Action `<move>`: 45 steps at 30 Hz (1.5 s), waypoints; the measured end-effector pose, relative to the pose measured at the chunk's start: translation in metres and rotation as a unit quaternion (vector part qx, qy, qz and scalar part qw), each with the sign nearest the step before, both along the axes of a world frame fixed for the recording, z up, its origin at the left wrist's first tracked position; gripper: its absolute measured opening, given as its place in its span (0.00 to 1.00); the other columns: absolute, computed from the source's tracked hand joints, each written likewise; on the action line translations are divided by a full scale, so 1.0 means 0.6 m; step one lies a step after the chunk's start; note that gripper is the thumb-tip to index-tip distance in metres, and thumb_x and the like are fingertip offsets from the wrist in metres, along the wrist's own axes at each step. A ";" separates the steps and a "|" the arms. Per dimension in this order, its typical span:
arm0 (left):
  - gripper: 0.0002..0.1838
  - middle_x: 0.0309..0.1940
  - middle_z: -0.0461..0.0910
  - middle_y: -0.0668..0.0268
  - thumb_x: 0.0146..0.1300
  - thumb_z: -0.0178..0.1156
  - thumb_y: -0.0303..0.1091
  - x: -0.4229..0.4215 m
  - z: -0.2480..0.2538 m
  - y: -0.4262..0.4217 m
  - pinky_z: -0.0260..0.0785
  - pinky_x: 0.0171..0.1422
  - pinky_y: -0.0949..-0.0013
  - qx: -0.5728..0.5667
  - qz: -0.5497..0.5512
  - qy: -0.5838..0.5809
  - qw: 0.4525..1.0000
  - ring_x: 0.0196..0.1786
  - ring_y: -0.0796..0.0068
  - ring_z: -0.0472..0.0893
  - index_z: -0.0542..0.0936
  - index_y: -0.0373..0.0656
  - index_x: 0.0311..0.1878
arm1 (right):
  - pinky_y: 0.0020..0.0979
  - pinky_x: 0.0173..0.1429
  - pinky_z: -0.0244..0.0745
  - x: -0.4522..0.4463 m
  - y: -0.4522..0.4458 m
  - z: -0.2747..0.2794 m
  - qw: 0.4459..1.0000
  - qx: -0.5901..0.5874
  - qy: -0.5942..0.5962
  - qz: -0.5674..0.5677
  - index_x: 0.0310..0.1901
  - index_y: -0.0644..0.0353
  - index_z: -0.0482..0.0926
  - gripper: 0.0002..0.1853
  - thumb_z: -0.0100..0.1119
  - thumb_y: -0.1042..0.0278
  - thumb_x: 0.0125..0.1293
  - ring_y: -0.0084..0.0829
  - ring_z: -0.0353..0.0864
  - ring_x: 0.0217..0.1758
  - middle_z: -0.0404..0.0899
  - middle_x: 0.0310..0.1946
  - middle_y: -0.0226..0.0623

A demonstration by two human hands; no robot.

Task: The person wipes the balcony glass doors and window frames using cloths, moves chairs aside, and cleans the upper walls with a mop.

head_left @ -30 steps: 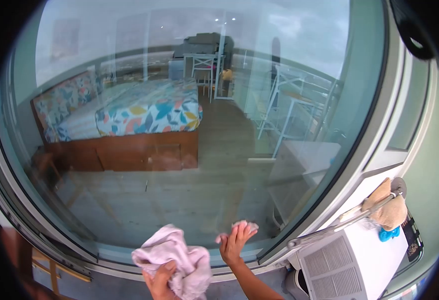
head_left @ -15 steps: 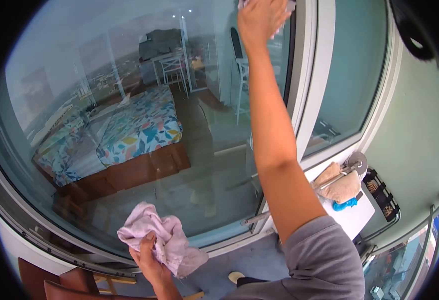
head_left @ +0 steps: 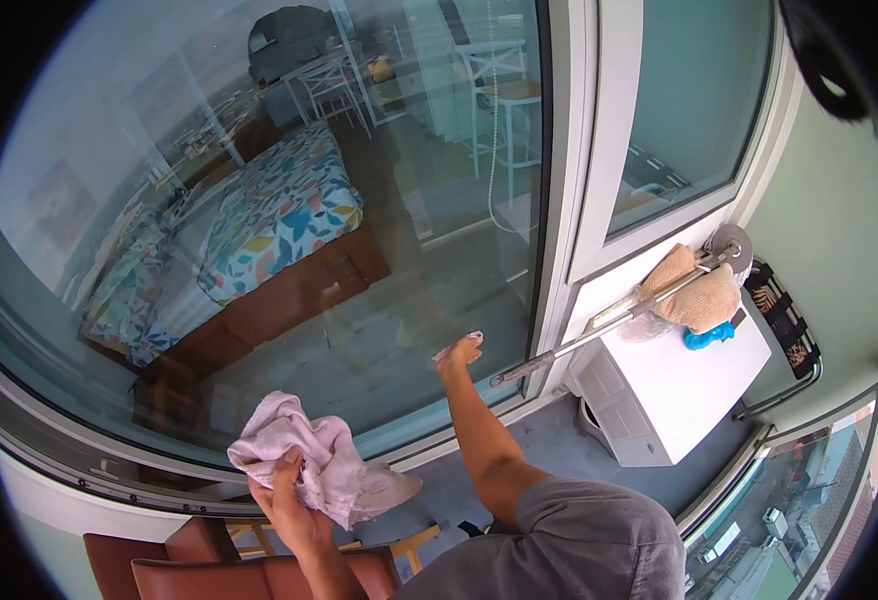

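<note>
My left hand grips a crumpled pale pink cloth, its folds hanging out to the right above the floor. My right hand is at the lower right part of a large glass pane, with a small piece of pale pink cloth showing at its fingers. Most of that second cloth is hidden behind the hand. Through the glass a bed with a leaf-patterned cover is visible, mixed with reflections.
A long metal pole with a grey end lies across a white cabinet, beside a beige cloth bundle and a blue item. Brown chairs stand lower left. A glass railing runs along the right.
My right hand has moved down the glass from the top, near the frame, to the lower part of the pane. My left hand still holds its cloth in nearly the same place.
</note>
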State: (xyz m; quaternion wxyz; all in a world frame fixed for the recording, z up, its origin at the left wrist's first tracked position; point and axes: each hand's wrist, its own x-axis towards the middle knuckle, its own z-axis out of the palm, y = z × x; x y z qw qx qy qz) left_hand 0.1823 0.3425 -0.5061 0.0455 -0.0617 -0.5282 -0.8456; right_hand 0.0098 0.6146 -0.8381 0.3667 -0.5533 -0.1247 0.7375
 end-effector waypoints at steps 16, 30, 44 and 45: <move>0.19 0.38 0.78 0.59 0.52 0.59 0.23 -0.059 0.034 -0.018 0.77 0.41 0.67 0.115 0.068 0.042 0.990 0.36 0.70 0.80 0.73 0.32 0.50 | 0.54 0.75 0.38 0.044 0.182 1.324 0.304 0.899 -0.111 -0.295 0.68 0.55 0.62 0.26 0.43 0.59 0.69 0.48 0.51 0.74 0.59 0.70 0.37; 0.17 0.40 0.79 0.61 0.54 0.59 0.19 -0.055 0.044 0.015 0.75 0.44 0.70 0.131 -0.021 0.055 0.990 0.38 0.74 0.80 0.73 0.33 0.50 | 0.37 0.71 0.60 0.091 0.064 0.571 -0.335 0.929 -0.047 0.149 0.67 0.48 0.65 0.31 0.51 0.70 0.58 0.38 0.61 0.70 0.62 0.69 0.27; 0.19 0.38 0.79 0.58 0.52 0.56 0.22 -0.040 0.047 0.041 0.79 0.42 0.65 0.136 0.122 0.061 0.981 0.35 0.68 0.82 0.72 0.31 0.50 | 0.52 0.70 0.51 -0.023 -0.006 1.379 0.080 0.966 -0.042 -0.242 0.62 0.51 0.67 0.25 0.52 0.66 0.61 0.46 0.62 0.67 0.67 0.62 0.40; 0.19 0.38 0.79 0.58 0.52 0.56 0.22 -0.041 0.049 0.040 0.79 0.42 0.65 0.137 0.125 0.058 0.981 0.35 0.68 0.82 0.72 0.31 0.50 | 0.51 0.73 0.50 -0.041 -0.035 1.348 0.077 0.970 -0.087 -0.212 0.65 0.49 0.66 0.28 0.54 0.67 0.61 0.47 0.60 0.70 0.64 0.67 0.41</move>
